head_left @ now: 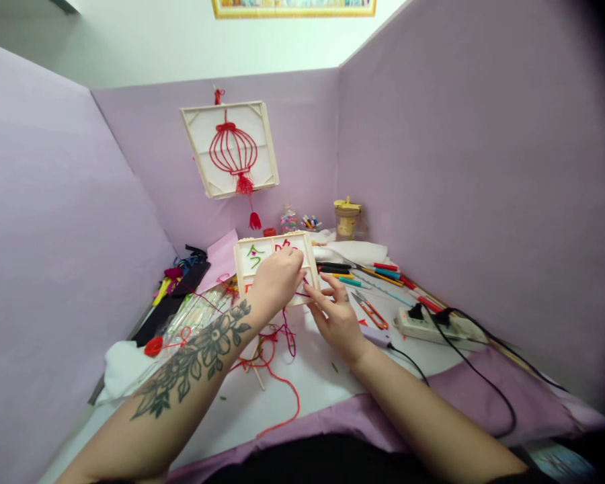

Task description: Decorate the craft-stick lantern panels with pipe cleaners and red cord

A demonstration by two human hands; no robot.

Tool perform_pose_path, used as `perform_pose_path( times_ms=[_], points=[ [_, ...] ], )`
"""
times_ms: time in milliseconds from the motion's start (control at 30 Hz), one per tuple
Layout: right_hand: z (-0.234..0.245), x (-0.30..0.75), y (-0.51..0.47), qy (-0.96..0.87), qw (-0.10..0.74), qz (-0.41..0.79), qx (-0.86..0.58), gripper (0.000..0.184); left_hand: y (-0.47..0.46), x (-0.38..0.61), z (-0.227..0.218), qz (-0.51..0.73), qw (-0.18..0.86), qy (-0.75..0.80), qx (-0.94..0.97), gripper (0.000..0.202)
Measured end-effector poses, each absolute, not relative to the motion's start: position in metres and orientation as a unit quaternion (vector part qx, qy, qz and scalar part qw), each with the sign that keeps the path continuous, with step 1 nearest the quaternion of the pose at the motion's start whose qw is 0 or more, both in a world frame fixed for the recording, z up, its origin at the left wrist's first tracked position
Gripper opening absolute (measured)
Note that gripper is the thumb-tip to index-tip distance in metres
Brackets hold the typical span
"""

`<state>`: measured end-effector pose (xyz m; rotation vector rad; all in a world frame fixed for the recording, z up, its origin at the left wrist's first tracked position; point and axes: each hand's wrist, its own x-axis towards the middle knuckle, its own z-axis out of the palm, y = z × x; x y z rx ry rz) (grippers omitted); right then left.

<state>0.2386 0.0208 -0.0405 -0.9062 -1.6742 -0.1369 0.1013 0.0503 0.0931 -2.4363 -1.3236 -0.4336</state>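
Note:
A small wood-framed white panel (240,263) leans up from the table in front of me, divided into sections. A green yarn character (255,256) is in its upper left section, and part of a red one (282,245) shows at upper right. My left hand (278,277) is closed over the panel's middle, its fingertips hidden. Beside it, purple yarn (302,293) lies over the lower right section. At that lower right corner my right hand (339,316) grips the panel between thumb and finger, a fingertip at the yarn.
Loose red yarn (287,383) trails over the table. Orange-handled snips (370,310), pens (355,282) and a power strip (438,327) with cables lie to the right. A yarn ball (154,346) is at left. A lantern picture (232,151) hangs on the back partition.

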Motion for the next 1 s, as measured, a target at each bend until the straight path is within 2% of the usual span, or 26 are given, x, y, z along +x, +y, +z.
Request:
perform_pose_path(
  times_ms=[367, 733, 1000],
  points=[
    [-0.043, 0.238, 0.021, -0.705, 0.586, -0.043, -0.397, 0.041, 0.049, 0.101, 0.095, -0.159, 0.163, -0.468, -0.854, 0.008],
    [-0.043, 0.239, 0.022, -0.711, 0.584, -0.043, -0.388, 0.040, 0.039, 0.089, 0.107, -0.192, 0.098, -0.473, -0.855, 0.012],
    [-0.042, 0.239, 0.022, -0.712, 0.589, -0.043, -0.380, 0.039, 0.039, 0.083, 0.099, -0.173, 0.128, -0.494, -0.842, 0.014]
  ],
)
